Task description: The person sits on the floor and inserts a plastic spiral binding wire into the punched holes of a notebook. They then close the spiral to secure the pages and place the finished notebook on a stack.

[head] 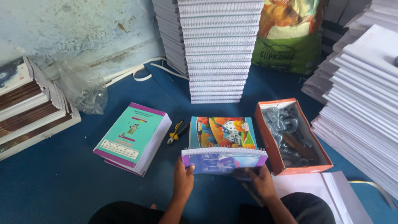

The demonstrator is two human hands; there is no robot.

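The spiral-bound notebook with a colourful glossy cover (224,159) is held low over the blue floor (49,178), left hand (183,178) and right hand (260,181) fingers clamped on its near edge; the cover could slip or crease. An orange cardboard box of metal parts (290,137) crowds the right, yellow-handled pliers (177,131) the left, a tall stack of white spiral-bound pads (217,49) beyond.

Orange open box (268,137) just right of my hands; green-orange printed sack (289,35) against far wall; clear plastic bag (81,89) far left.
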